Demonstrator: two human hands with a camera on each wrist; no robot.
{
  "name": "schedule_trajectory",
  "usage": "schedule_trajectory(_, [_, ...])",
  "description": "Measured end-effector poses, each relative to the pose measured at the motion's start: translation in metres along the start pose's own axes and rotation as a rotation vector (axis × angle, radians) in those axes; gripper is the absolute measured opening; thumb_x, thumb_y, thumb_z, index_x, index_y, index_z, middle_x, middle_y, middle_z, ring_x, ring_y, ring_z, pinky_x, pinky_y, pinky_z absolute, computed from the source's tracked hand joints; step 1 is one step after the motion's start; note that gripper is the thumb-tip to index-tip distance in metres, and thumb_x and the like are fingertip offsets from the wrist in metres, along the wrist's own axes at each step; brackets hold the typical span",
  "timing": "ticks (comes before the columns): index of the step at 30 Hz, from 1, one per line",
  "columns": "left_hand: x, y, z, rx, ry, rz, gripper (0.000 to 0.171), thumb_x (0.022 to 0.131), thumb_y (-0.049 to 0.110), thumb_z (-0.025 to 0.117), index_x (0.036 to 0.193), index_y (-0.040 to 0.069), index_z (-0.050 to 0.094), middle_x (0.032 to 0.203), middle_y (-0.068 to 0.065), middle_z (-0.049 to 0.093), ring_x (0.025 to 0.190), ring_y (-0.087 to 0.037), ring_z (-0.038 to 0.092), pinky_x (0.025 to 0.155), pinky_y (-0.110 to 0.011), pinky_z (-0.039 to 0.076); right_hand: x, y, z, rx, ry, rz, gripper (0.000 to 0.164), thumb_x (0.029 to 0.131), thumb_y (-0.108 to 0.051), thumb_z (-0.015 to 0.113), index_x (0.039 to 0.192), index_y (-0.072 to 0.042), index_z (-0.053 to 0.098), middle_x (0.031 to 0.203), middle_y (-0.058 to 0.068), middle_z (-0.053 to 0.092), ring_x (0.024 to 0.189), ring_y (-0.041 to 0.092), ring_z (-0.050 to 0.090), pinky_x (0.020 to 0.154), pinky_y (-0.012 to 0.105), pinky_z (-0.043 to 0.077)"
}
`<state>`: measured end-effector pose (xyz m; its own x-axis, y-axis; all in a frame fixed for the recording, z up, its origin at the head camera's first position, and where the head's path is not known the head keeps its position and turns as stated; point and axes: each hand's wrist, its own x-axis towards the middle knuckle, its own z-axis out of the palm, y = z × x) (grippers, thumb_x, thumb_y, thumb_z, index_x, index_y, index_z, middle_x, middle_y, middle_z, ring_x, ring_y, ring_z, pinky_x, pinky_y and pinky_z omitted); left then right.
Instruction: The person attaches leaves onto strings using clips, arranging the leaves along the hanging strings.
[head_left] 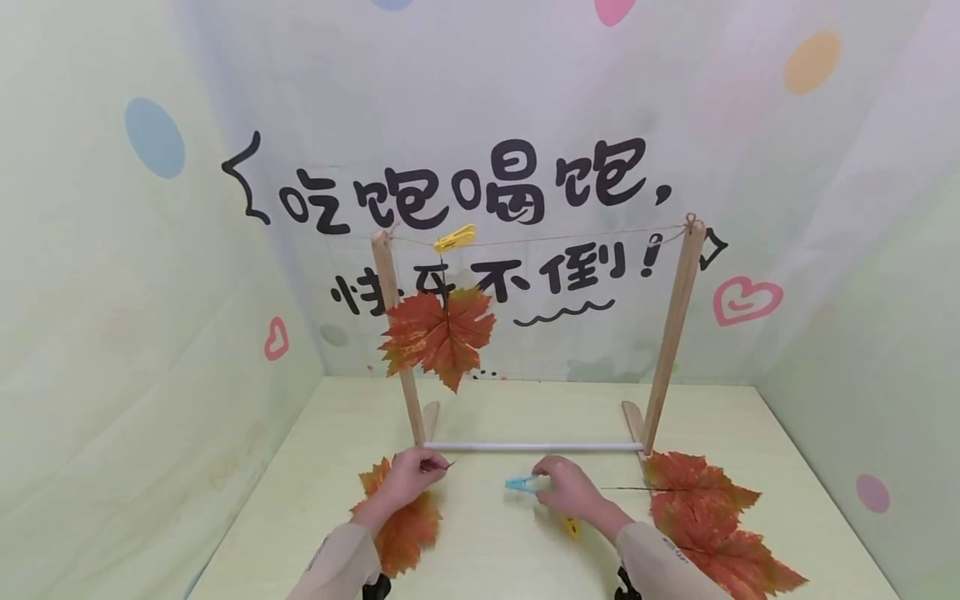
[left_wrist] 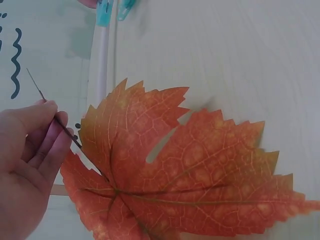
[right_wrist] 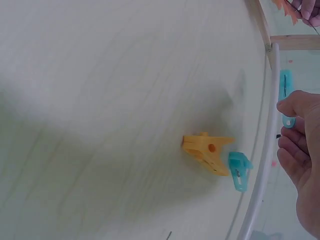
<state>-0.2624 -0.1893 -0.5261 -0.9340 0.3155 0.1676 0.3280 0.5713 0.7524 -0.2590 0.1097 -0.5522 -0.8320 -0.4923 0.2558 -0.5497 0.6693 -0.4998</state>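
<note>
In the head view my left hand [head_left: 411, 479] pinches the thin dark stem of an orange-red artificial maple leaf [head_left: 411, 533], whose blade spreads below the wrist. The left wrist view shows thumb and fingers on that stem, its bare tip sticking out past them. My right hand [head_left: 567, 490] holds a light blue clothespin [head_left: 519, 483] between thumb and fingers, its jaw end pointing left. Farther back, a yellow clothespin [head_left: 455, 239] on a thin string [head_left: 555, 239] carries another maple leaf [head_left: 442, 329], hanging stem up.
Wooden posts [head_left: 673, 342] joined by a white rod [head_left: 532, 447] hold the string. On the table, a yellow clothespin [right_wrist: 205, 147] and a second blue clothespin [right_wrist: 240, 172] lie near my right hand. Two more leaves [head_left: 697, 492] lie at the right.
</note>
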Motion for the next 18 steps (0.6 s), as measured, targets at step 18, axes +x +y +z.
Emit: schedule_trajectory(18, [0.026, 0.040, -0.016, -0.065, 0.135, 0.021, 0.005, 0.079, 0.000, 0.066, 0.083, 0.003, 0.067, 0.076, -0.004, 0.065, 0.069, -0.011, 0.057, 0.062, -0.021, 0.049, 0.024, -0.026, -0.092, 0.021, 0.012, -0.114, 0.024, 0.077, -0.008, 0.070, 0.098, 0.000, 0.064, 0.093, 0.008, 0.064, 0.083, 0.019, 0.059, 0.072, 0.035, 0.051])
